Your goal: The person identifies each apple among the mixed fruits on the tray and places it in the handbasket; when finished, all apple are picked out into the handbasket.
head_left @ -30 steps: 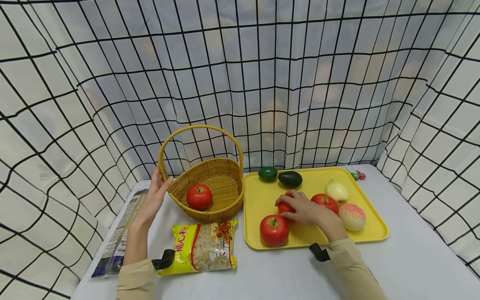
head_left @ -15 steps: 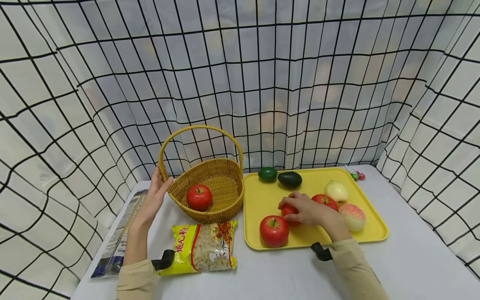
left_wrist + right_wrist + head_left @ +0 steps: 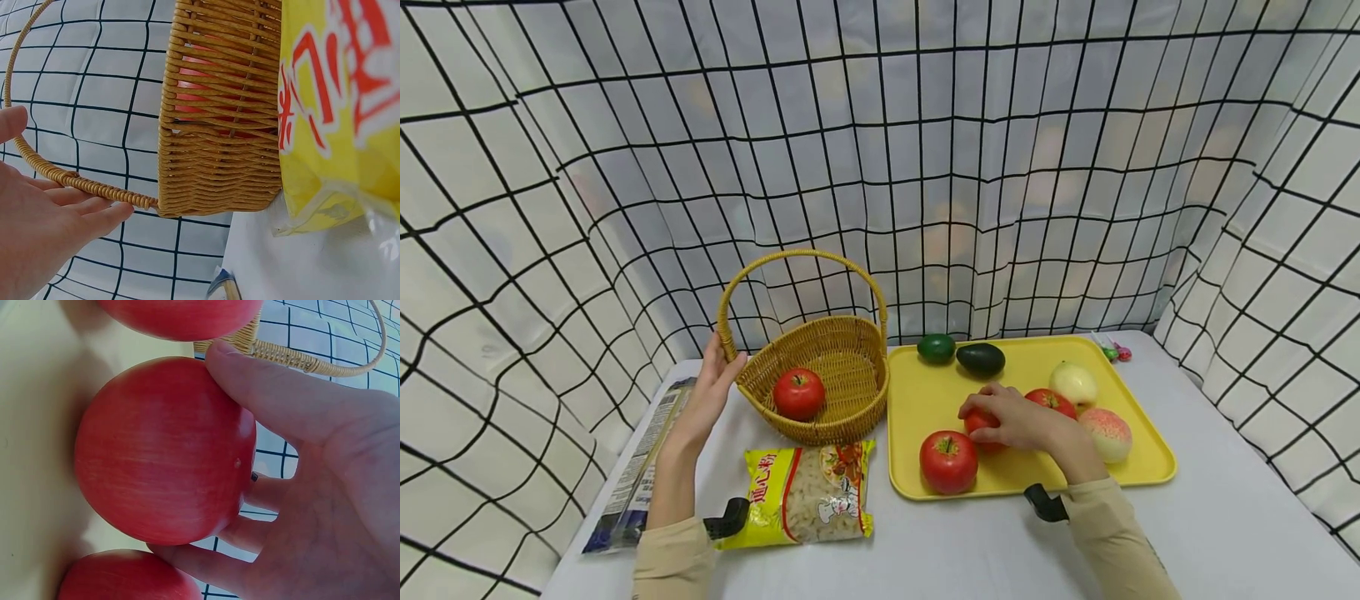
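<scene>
In the head view my left hand [image 3: 703, 392] is at the left side of the wicker basket [image 3: 842, 367]. Its straight fingers [image 3: 94, 215] touch the basket's arched handle [image 3: 47, 167], while the thumb stands apart. One red apple [image 3: 799, 394] lies inside the basket. Over the yellow tray [image 3: 925, 400], my right hand [image 3: 1018, 421] has its thumb and fingers around a red apple [image 3: 165, 453], which appears to rest on the tray. Another red apple [image 3: 949, 462] sits just in front-left of it, and a third red apple [image 3: 1051, 404] lies to the right, partly behind the hand.
Two dark green avocados [image 3: 981, 359] lie at the tray's back left. A pale round fruit [image 3: 1073, 382] and a peach [image 3: 1105, 435] are on its right. A yellow pasta bag [image 3: 808, 494] lies before the basket, another packet [image 3: 640, 475] at far left, lollipops [image 3: 1116, 352] behind the tray.
My right hand and the apple it holds have shifted slightly to the right and toward me on the tray. The left hand and basket stay where they were.
</scene>
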Tool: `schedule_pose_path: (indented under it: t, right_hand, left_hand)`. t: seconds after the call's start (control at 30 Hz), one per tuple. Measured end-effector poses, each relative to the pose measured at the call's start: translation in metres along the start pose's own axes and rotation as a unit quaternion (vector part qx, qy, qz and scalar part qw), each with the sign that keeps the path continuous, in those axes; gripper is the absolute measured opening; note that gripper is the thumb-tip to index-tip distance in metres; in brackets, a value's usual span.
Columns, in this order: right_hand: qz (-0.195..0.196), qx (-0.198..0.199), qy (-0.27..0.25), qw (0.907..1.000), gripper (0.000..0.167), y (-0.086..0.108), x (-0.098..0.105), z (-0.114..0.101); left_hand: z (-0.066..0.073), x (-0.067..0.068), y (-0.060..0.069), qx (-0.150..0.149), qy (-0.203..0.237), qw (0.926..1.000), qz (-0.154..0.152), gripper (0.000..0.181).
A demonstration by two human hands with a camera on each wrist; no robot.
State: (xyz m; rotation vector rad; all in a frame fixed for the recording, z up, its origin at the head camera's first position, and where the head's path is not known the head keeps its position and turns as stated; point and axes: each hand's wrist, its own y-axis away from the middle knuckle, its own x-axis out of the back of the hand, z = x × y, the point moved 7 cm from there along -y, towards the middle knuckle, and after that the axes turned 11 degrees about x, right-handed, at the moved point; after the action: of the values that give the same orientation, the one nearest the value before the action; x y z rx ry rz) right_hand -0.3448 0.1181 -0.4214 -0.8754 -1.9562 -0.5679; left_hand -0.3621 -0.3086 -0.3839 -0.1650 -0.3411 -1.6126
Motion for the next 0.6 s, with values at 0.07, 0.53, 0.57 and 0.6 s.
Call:
schedule_pose_path:
  t: [0.07, 0.53, 0.57, 0.6]
  right_hand:
    - [0.000, 0.000, 0.000, 1.0000, 0.035, 0.0005, 0.0003, -0.0003]
    - [0.014, 0.001, 0.000, 0.9999, 0.034, 0.0060, 0.0091, -0.0049]
    - [0.014, 0.002, 0.000, 0.9999, 0.034, 0.0063, 0.0096, -0.0051]
    - [0.015, 0.003, 0.000, 0.9999, 0.034, 0.0067, 0.0101, -0.0053]
  left_hand:
    - [0.0009, -0.0004, 0.0007, -0.003, -0.001, 1.0000, -0.001, 0.087]
    - [0.0019, 0.0000, 0.0008, -0.002, -0.003, 1.0000, 0.001, 0.088]
    - [0.0019, 0.0002, 0.0009, -0.002, -0.003, 1.0000, 0.002, 0.088]
    - [0.0018, 0.0002, 0.0008, -0.002, -0.003, 1.0000, 0.003, 0.088]
